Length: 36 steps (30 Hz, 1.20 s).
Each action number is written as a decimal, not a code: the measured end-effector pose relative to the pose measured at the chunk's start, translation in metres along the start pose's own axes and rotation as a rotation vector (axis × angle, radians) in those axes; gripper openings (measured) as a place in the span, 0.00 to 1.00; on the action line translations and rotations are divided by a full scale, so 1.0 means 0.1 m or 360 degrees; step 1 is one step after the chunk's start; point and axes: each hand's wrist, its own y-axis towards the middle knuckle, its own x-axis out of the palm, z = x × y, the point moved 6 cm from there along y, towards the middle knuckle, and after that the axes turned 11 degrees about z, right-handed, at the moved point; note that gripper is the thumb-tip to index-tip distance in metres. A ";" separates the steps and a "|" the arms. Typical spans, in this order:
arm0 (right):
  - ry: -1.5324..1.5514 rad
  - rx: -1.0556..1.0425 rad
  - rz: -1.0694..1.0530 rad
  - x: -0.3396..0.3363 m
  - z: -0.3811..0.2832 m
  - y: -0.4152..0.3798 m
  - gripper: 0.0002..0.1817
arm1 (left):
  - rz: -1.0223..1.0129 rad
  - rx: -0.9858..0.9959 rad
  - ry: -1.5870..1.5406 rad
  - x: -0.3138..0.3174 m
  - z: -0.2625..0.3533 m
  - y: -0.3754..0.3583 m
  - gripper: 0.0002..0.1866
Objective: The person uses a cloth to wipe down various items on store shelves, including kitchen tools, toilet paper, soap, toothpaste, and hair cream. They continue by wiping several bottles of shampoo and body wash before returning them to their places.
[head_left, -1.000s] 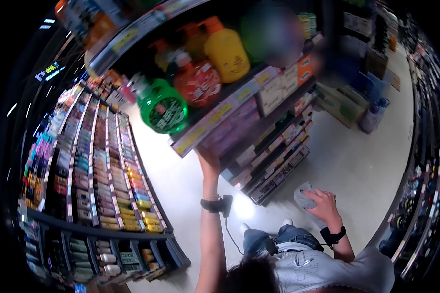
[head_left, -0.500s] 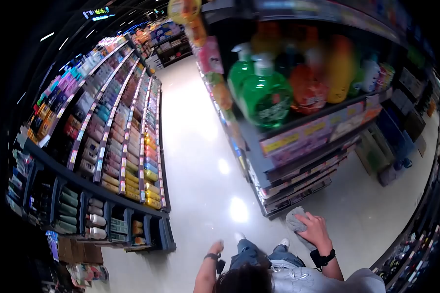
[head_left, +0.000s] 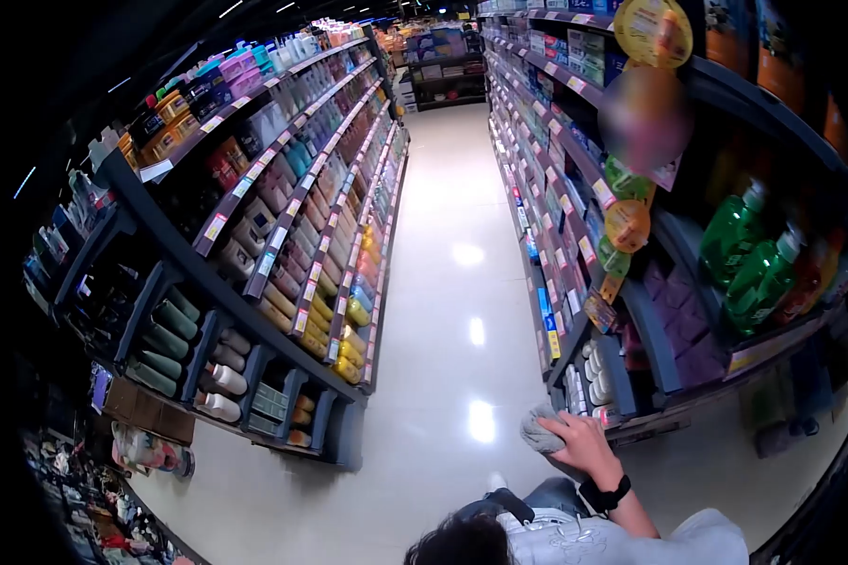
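Observation:
My right hand (head_left: 584, 443) is closed around a bunched grey cloth (head_left: 542, 429), held out in front of my body. A black band (head_left: 605, 493) sits on that wrist. In this view the cloth overlaps the lower corner of the right-hand shelf unit (head_left: 658, 344), close to white bottles (head_left: 594, 372) on its low end shelf. My left hand does not show.
A long shelf unit (head_left: 245, 348) of bottles and tubes lines the left side of the aisle floor (head_left: 443, 311). Green pump bottles (head_left: 761, 282) stand on the right end shelf. Round hanging signs (head_left: 627, 226) run down its corner. A cardboard box (head_left: 148, 411) stands at lower left.
My view has turned right to left, so the aisle now lies straight ahead and the green bottles sit farther right. My left hand has gone out of sight; my right still grips the cloth.

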 end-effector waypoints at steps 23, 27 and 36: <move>0.0150 -0.0208 -0.0091 2.30 0.19 3.60 0.23 | 0.0368 -0.0145 -0.1960 -2.05 2.24 2.38 0.10; 0.0238 -0.0289 0.0012 2.56 0.13 4.41 0.23 | 0.0366 0.0218 -0.1937 -2.82 3.13 3.04 0.09; 0.0281 -0.0126 -0.0096 3.14 0.41 5.42 0.29 | 0.0783 0.0105 -0.1881 -3.55 4.20 4.22 0.08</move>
